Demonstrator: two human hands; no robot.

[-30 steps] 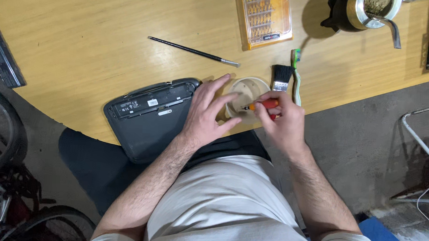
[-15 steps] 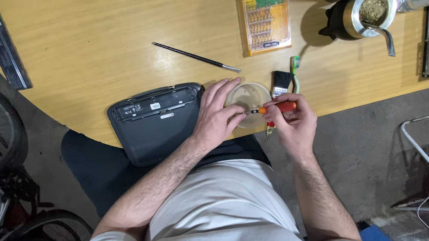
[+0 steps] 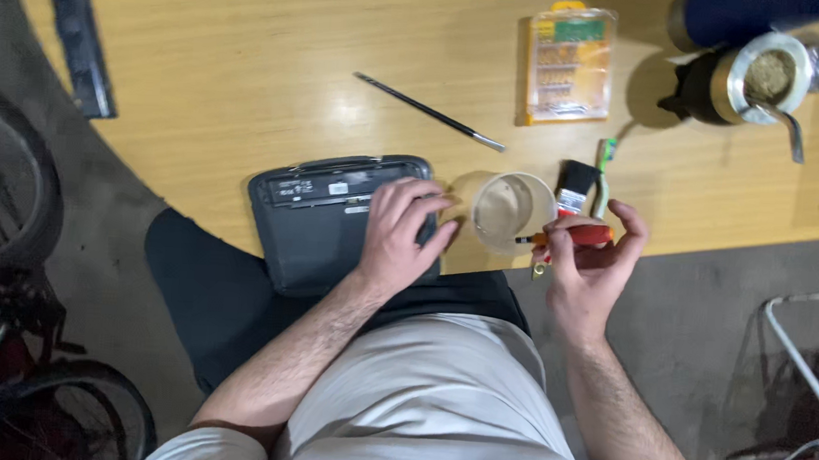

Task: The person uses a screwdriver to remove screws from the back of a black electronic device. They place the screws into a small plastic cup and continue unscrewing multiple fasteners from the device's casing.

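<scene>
The left hand (image 3: 400,234) lies palm down with its fingers spread and lightly curled on the right end of a dark grey flat device (image 3: 334,221), pressing on it rather than gripping it; the device sits at the near edge of the wooden surface (image 3: 248,78), its near part overhanging the person's lap. The right hand (image 3: 590,260) is closed around the red-orange handle of a small screwdriver (image 3: 570,237), thumb and fingers wrapped over it, the thin shaft pointing left toward a clear plastic cup (image 3: 510,211); the tip is just beside the cup's rim, and whether it touches cannot be told. The cup stands between the two hands, just right of the device.

Just behind the right hand lie a small brush with a black ferrule (image 3: 575,185) and, touching its right side, a green-handled tool (image 3: 604,171); further back is a yellow case of screwdriver bits (image 3: 567,64). A long thin black rod (image 3: 431,112) lies slantwise on the surface behind the device. At the far right stands a dark round vessel with a metal rim and a metal straw (image 3: 755,85); at the far left edge lies a long dark strip (image 3: 78,35). A bicycle wheel (image 3: 5,186) shows on the floor to the left.
</scene>
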